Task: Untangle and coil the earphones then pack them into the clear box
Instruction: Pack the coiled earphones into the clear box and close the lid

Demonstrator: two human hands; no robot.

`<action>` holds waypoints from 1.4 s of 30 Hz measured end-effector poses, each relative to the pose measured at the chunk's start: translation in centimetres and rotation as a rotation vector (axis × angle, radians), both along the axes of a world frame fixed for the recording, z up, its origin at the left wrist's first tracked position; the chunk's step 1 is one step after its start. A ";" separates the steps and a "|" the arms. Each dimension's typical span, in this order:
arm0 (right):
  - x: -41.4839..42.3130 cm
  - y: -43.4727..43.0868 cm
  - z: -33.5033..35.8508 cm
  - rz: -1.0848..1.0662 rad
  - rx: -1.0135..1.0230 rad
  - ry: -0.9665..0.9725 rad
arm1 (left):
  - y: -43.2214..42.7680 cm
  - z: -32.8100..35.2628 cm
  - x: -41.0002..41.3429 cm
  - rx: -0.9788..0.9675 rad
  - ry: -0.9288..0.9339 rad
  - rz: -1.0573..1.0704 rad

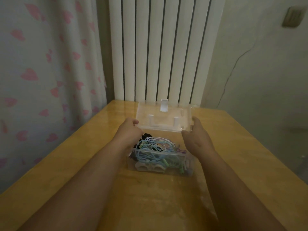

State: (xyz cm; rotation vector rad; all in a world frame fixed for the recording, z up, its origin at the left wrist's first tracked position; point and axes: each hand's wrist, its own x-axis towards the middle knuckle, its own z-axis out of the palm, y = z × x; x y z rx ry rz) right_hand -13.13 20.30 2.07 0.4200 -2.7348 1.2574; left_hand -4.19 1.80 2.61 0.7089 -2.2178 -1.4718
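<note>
The left hand point(131, 126) curls its fingers on one side of the lid point(165, 119) and the right hand point(196, 136) pinches the other corner, holding it up, while the tangled earphones point(155, 145) sit inside the clear box point(189, 160), so next they likely need lifting out.

A glossy yellow wooden table point(80, 164) carries a clear box point(166, 169) near its middle, standing directly on the tabletop with its lid raised.
</note>
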 end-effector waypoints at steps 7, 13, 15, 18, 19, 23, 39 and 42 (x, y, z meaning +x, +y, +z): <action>0.2 0.0 -0.2 -0.037 0.023 0.046 | 0.2 0.2 0.4 -0.050 0.031 -0.059; 1.4 0.7 0.0 -0.102 -0.143 0.121 | 0.6 0.0 0.3 0.121 0.121 0.013; 2.1 0.7 0.3 -0.111 -0.271 0.145 | 0.5 -0.2 0.5 0.178 0.186 0.067; 2.5 0.5 0.5 -0.077 -0.406 0.146 | 0.1 -0.6 0.6 0.234 0.300 0.096; 2.5 0.5 0.5 -0.060 -0.415 0.162 | 0.0 -0.8 0.5 0.253 0.325 0.093; 2.7 0.5 0.8 -0.020 -0.394 0.190 | 0.4 -0.6 1.0 0.435 0.449 0.103; 3.6 3.3 1.8 0.228 -0.659 -0.488 | -0.3 -1.2 2.7 0.618 0.309 0.015; 3.6 2.4 1.6 0.178 -0.554 -0.388 | -0.2 -1.0 2.8 0.459 0.279 0.032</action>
